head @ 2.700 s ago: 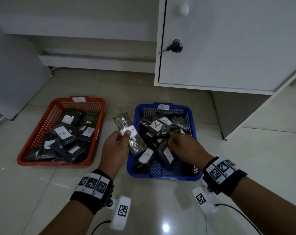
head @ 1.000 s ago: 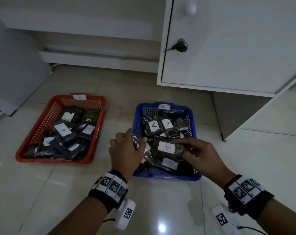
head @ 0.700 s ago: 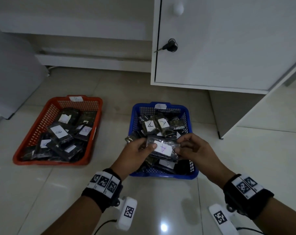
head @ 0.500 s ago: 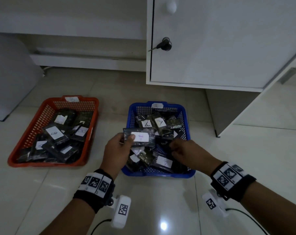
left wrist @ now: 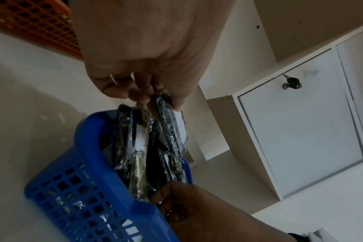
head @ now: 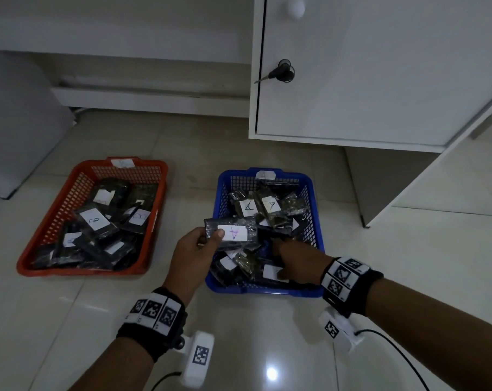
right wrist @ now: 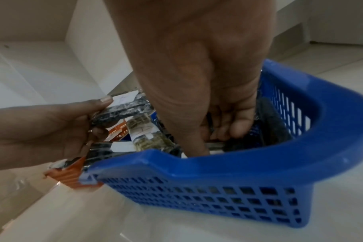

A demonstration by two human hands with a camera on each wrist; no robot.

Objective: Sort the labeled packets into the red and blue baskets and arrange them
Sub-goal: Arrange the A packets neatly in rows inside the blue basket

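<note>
Tiled floor [head: 267, 334], glossy, pale; white cabinet [head: 380, 80] behind, key in its lock [head: 281, 73].

Red basket [head: 92, 218], left: dark packets, white labels, one marked B.

Blue basket [head: 267, 230], right, well apart from the red: dark packets marked A.

Held packet [head: 232, 233]: above the blue basket's left half, long axis running left-right, label facing up.

My left hand [head: 191, 255]: grip pinching the packet's left end.

My right hand [head: 298, 259]: inside the blue basket, fingers curled among packets; whether they have hold of anything, I cannot tell.
</note>
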